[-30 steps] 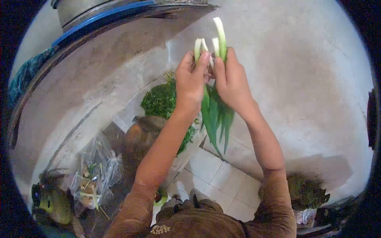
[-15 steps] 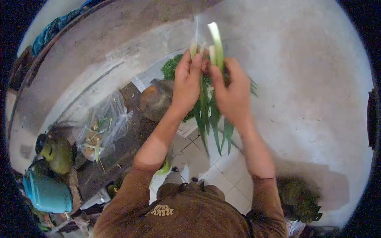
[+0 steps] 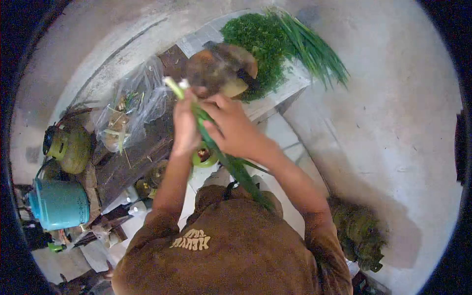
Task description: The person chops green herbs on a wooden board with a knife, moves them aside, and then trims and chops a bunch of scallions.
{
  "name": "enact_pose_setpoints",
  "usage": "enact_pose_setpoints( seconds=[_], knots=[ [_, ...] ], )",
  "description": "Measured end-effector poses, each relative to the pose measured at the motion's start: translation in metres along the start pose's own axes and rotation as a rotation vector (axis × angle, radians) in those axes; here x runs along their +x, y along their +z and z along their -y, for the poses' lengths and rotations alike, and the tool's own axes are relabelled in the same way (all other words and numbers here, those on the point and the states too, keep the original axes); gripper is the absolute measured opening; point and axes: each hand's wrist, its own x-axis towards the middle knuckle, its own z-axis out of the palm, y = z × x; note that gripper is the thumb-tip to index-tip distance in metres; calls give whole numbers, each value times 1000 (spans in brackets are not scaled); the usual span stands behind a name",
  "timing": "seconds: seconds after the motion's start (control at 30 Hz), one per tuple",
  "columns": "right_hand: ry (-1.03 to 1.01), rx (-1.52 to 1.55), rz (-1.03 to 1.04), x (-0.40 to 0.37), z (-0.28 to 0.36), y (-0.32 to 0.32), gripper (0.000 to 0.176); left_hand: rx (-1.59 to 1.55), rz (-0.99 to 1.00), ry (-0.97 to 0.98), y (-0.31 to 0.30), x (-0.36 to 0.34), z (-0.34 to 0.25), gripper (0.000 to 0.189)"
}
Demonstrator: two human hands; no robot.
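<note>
A small bunch of spring onions [image 3: 209,130] slants across my front, pale root ends up at the left and green leaves hanging down over my shirt. Just under the white ends, my left hand [image 3: 185,123] is closed around the stalks. My right hand [image 3: 233,127] grips the same bunch slightly lower, its fingers bent over the green part. Beyond both hands lies a round wooden chopping board [image 3: 199,64], blurred, with a dark shape on it that I cannot make out. Chopped greens [image 3: 260,42] are heaped beside it, and more long spring onions [image 3: 314,46] lie to their right.
Left of my hands, a clear plastic bag [image 3: 147,81] holds scraps on a dark wooden surface [image 3: 140,152]. A green gas cylinder [image 3: 73,150] and a teal bucket [image 3: 61,204] stand farther left. A green bowl [image 3: 209,160] is below my hands. Dark green cylinders [image 3: 361,228] stand at lower right.
Both hands have come down and left, nearer my body, with the spring onions. The stalks, held apart in two hands before, are now together. The view has shifted, showing more of the board and greens.
</note>
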Motion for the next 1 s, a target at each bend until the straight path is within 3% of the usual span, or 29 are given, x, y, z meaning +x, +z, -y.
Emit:
enact_pose_setpoints(
  seconds=[0.07, 0.1, 0.13, 0.2, 0.3, 0.4, 0.47, 0.6, 0.7, 0.8, 0.93, 1.0],
  knots=[
    [19, 197, 59, 4, -30, -21, 27, 17, -28, 122, -14, -8, -37, 32],
    [83, 29, 13, 5, -55, -26, 25, 62, -112, 81, -21, -12, -64, 33],
    [140, -139, -34, 6, -86, -25, 23, 34, -189, 166, -22, -13, -84, 35],
    [331, -407, 76, 13, -140, -10, 28, 114, -203, 419, -32, -13, -117, 37],
    [340, -757, 148, 22, -169, 26, 35, 176, -141, 531, -38, -19, -162, 42],
    [330, -857, 227, 26, -177, 46, 41, 304, 49, 607, -36, -31, -198, 50],
    [394, -884, 235, 24, -188, 57, 41, 417, 64, 592, -25, -35, -210, 50],
    [333, -992, 117, 18, -213, 79, 35, 822, -112, 524, 6, -27, -204, 41],
    [438, -697, 123, 30, -206, 56, 34, 1194, 23, 554, 5, 4, -190, 39],
    [293, -641, 159, 33, -195, 10, 30, 1482, 168, 649, 14, 45, -165, 38],
    [267, -614, 119, 36, -203, -34, 42, 1590, 415, 656, 16, 112, -107, 38],
    [330, -598, 141, 38, -192, -57, 39, 1613, 491, 638, 30, 132, -86, 38]
  ],
)
